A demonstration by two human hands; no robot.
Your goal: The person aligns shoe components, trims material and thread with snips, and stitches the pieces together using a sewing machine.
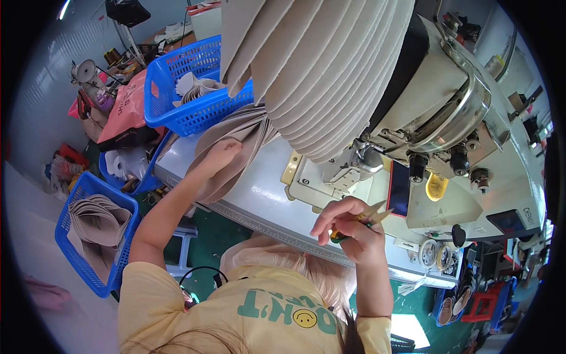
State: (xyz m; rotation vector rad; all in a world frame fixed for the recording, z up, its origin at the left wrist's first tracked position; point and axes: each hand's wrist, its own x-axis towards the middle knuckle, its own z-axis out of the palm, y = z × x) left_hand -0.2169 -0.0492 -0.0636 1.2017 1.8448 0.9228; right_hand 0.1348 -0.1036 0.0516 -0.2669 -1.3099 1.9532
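A pale grey table (pixel 259 194) carries a white sewing machine (pixel 471 135). The floor (pixel 215 233) is green. Blue baskets (pixel 177 88) sit at left near a pale wall (pixel 41 100), with a lit ceiling tube (pixel 63 9) above.

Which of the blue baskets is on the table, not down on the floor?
The blue basket at the table's far left end, holding beige fabric pieces. The other basket sits lower, on the floor beside the person's left arm.

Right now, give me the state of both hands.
Left hand: resting on the beige fabric pieces, grip unclear.
Right hand: closed on small thread snips.
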